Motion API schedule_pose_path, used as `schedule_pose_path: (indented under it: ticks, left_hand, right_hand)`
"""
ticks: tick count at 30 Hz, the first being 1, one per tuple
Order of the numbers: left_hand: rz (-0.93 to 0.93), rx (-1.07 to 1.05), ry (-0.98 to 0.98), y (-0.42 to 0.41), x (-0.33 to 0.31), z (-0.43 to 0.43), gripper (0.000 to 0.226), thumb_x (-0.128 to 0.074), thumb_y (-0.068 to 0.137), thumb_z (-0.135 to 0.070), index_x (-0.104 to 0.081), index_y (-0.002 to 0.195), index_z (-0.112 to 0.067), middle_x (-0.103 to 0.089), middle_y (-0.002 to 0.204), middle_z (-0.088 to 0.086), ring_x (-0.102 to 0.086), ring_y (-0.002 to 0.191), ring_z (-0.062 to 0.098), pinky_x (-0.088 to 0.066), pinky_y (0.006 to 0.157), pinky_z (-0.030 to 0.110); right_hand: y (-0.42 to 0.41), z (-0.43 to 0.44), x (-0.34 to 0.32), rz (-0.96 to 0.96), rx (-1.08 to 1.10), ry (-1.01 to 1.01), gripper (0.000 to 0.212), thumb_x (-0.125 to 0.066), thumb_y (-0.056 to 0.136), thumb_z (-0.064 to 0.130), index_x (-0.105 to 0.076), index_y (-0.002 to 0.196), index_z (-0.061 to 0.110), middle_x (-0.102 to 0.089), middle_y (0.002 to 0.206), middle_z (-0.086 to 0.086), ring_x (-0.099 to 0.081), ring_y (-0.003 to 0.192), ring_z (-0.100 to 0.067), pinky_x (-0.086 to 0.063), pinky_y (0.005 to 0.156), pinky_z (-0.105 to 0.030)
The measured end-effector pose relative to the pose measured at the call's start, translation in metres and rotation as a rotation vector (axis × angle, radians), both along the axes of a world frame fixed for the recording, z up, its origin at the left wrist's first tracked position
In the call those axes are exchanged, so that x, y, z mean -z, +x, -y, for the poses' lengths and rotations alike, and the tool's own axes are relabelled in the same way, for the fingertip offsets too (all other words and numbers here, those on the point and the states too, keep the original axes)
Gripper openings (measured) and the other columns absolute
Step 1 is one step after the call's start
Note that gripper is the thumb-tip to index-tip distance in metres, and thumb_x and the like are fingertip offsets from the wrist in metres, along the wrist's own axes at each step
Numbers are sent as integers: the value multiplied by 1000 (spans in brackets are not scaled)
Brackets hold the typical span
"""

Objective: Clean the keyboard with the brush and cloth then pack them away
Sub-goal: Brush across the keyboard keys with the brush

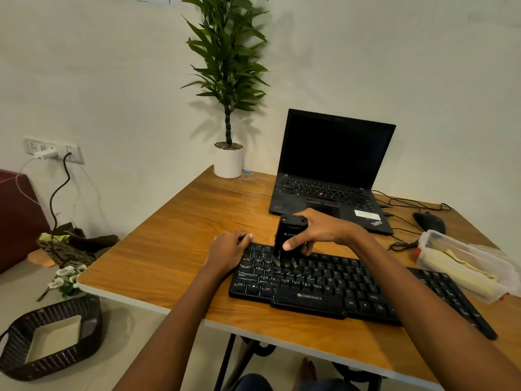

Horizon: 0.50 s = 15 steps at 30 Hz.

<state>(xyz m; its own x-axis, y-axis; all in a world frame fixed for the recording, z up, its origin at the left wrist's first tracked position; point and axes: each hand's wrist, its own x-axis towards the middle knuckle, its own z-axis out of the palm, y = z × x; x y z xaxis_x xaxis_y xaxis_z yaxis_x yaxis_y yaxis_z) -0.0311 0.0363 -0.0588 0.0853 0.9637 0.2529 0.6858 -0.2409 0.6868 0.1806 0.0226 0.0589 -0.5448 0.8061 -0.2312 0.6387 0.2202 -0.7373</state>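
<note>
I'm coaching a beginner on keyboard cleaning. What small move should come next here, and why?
Probably sweep the brush rightward along the key row. The right hand grips it upright with its bristles on the upper-left letter keys, the left hand holds the keyboard at its far left corner, and most of the keys lie to the right of the bristles.

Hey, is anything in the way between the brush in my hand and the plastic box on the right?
Nothing visible blocks it. The right hand holds the brush on the keyboard's upper left keys; between it and the plastic box lie only the flat keyboard and a loose black cable. A cloth lies inside the box.
</note>
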Motion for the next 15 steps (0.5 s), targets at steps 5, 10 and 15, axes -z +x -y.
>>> schedule_pose_path:
  ticks: [5, 10, 15]
  left_hand:
    - [3, 11, 6, 0, -1, 2, 30, -46, 99, -30, -69, 94, -13, -71, 92, 4, -64, 84, 21, -47, 81, 33]
    - [1, 9, 8, 1, -2, 1, 30, -46, 99, -30, -69, 94, -12, -71, 92, 4, -63, 81, 19, -45, 77, 31]
    - [-13, 3, 11, 1, 0, 0, 31, -45, 99, -31, -69, 95, -13, -70, 92, 2, -62, 83, 18, -42, 80, 29]
  right_hand:
    - [-11, -2, -2, 55, -8, -10, 24, -75, 76, 13, -60, 94, 8, -64, 80, -8, -60, 63, -21, -55, 57, -28]
    - [-12, -3, -5, 104, -39, -26, 27, -75, 76, 14, -62, 97, 5, -65, 80, -8, -61, 62, -19, -54, 55, -26]
    - [-11, -3, -15, 197, -48, -65, 19, -76, 75, 14, -63, 89, 9, -65, 79, -10, -60, 59, -22, -54, 54, -28]
